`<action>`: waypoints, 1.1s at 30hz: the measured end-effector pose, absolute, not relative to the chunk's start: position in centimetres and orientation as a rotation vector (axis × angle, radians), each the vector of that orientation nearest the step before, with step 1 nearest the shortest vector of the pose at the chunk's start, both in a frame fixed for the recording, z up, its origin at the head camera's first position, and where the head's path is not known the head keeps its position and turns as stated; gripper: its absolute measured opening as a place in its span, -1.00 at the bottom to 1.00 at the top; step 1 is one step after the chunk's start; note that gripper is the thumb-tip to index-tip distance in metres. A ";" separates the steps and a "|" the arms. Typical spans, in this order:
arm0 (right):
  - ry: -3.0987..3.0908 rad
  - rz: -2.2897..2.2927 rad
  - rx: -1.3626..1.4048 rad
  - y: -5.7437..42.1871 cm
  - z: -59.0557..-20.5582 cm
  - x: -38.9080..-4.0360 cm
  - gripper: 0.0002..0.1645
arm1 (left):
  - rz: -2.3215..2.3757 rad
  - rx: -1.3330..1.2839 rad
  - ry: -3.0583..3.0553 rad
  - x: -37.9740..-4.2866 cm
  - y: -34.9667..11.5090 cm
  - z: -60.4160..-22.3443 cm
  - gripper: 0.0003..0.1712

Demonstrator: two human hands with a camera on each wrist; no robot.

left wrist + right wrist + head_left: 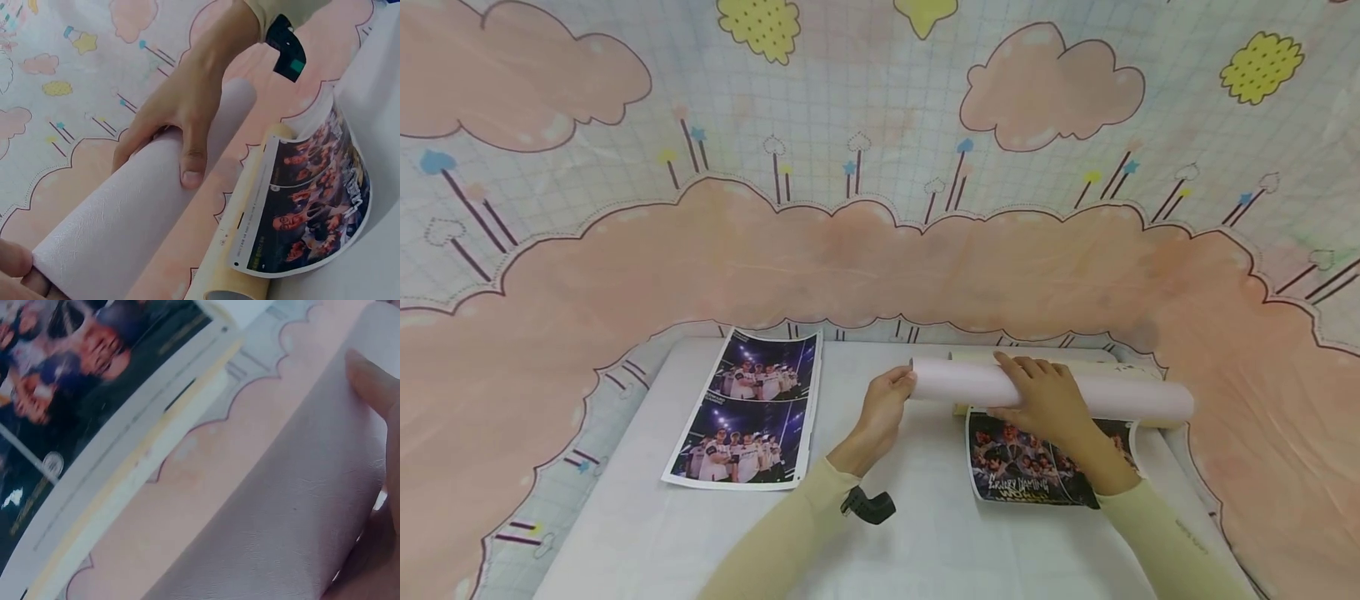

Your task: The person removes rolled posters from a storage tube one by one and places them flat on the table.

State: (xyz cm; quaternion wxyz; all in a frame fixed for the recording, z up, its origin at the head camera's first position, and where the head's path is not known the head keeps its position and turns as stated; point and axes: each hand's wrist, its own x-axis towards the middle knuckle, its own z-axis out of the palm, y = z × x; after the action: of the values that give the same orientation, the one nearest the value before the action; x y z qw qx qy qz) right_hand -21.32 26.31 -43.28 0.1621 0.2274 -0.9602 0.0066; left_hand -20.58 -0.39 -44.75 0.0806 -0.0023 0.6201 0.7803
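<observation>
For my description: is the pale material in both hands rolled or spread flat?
Rolled: the pale material forms a long tube, one end pinched by the left hand, its body gripped by the right hand.

Grip [394,459] on pale roll [281,506], printed poster [81,381]

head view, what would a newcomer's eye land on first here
Likely the long pale-pink textured roll, gripped at its left end by the left hand and mid-length by the right hand. Then the rectangular white-bordered poster of two group photos, at left on the white table. Behind spreads a peach-and-white cloud-patterned sheet.
</observation>
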 end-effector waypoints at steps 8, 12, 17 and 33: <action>-2.727 0.015 0.665 24.2 -44.1 -19.7 0.12 | 2.336 -0.006 1.866 -18.8 -2.3 -45.6 -0.52; -2.726 0.068 0.694 23.1 -44.9 -19.2 0.08 | 2.318 -0.021 1.930 -17.8 -3.4 -46.0 -0.53; -2.725 0.137 0.694 21.5 -45.8 -18.9 0.04 | 2.317 -0.040 1.988 -16.8 -4.7 -46.3 -0.56; -2.695 0.252 0.690 17.8 -49.3 -17.4 -0.01 | 2.149 -0.011 2.284 -14.9 -8.4 -49.1 -0.62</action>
State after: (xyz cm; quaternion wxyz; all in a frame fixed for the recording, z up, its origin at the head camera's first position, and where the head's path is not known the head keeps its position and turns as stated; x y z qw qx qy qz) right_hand -17.40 17.78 -49.26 0.1732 0.2433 -0.9502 0.0887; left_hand -14.91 -8.38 -49.06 0.0026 -0.0034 0.7282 0.6853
